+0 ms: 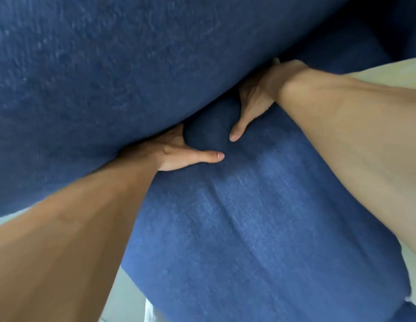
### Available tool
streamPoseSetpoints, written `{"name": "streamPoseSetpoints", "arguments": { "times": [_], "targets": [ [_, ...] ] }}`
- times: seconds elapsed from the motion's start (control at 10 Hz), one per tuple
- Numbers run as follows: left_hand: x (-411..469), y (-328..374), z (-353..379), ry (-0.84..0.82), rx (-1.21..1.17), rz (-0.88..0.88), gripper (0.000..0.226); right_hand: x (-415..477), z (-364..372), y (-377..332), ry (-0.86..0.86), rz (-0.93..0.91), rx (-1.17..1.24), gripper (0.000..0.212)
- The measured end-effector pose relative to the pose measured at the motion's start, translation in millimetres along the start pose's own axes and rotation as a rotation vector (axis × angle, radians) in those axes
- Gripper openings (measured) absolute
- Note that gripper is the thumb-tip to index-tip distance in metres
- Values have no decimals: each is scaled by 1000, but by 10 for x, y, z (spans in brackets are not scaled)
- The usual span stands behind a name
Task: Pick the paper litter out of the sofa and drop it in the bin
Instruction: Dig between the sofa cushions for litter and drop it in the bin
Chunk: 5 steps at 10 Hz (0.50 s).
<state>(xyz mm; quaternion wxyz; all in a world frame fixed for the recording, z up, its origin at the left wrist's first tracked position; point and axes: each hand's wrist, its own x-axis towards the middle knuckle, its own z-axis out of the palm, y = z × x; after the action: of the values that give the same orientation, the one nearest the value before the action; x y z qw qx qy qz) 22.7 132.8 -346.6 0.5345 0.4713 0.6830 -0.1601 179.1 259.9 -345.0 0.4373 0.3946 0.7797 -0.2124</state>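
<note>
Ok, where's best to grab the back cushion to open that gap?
The back cushion by its lower edge, coming from the front and below: it bulges over the seat, and the left hand and right hand both have fingers tucked under there, thumbs out. Probably hook and lift.

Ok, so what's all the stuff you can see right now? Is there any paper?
blue fabric sofa back cushion: one, dark blue, upper left, bulging over the seat
blue fabric sofa seat cushion: one, blue, centre and bottom
pale smooth floor: one patch, grey-white, lower left
cream surface: one, pale yellow, right edge; cannot tell what it is
paper litter: none in view
bin: none in view
left hand: one, fingers hidden in the gap between the cushions, thumb on the seat
right hand: one, fingers hidden in the same gap, thumb on the seat
</note>
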Motion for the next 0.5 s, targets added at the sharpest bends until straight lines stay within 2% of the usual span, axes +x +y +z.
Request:
{"name": "streamPoseSetpoints", "arguments": {
  "times": [0.1, 0.2, 0.3, 0.4, 0.5],
  "targets": [
    [-25, -61, 80, 158, -94, 43, 118, -137, 12, 8, 54, 20, 90, 121],
    [-286, -25, 240, 293, -25, 56, 97, -356, 29, 19, 93, 33, 122, 122],
    [-469, -8, 252, 378, 175, 18, 78, -464, 83, 50, 166, 43, 214, 103],
    [-593, -29, 220, 390, 314, 16, 55, -531, 97, 29, 194, 53, 288, 80],
    [-670, 6, 218, 508, 310, 33, 41, -559, 63, -16, 274, 75, 307, 48]
  ]
}}
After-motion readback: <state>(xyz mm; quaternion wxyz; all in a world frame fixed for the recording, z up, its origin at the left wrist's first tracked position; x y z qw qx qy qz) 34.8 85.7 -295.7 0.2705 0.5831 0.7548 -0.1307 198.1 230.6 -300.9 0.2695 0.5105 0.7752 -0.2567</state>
